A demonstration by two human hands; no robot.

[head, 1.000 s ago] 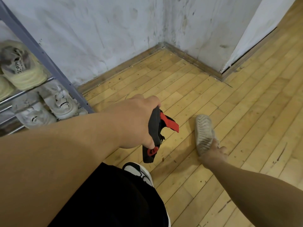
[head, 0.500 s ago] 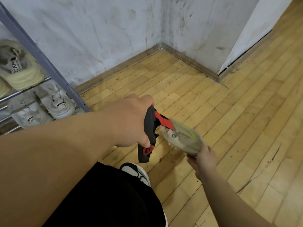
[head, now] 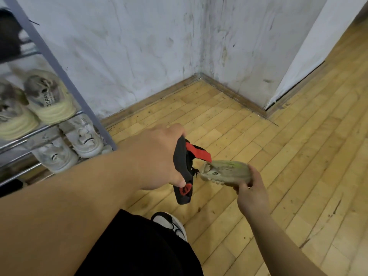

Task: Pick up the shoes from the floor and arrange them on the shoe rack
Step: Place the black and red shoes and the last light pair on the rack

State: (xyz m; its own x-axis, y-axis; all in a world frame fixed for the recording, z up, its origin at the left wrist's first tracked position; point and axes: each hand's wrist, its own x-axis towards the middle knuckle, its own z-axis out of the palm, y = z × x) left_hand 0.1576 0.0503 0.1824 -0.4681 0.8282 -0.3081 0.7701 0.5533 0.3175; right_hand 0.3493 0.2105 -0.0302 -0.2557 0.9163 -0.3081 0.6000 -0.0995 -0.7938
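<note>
My left hand (head: pixel 157 160) grips a black and red shoe (head: pixel 184 172) that hangs toe-down above the wooden floor. Just to its right, my right hand (head: pixel 252 191) holds a small beige shoe (head: pixel 227 172) from below, its heel pointing at the black one. The two shoes nearly touch. The shoe rack (head: pixel 65 76), a grey metal frame, stands at the left with a cream pair (head: pixel 49 98) on one shelf and a white pair (head: pixel 83 136) on the shelf below.
A stained white wall corner (head: pixel 201 56) lies ahead with a wooden skirting board. A white door or panel (head: pixel 310 42) stands at the right. My own foot in a black and white shoe (head: pixel 171 224) is on the floor below the hands.
My right hand has lifted the beige shoe off the floor and brought it up beside the black and red shoe. My view has turned a little toward the rack.
</note>
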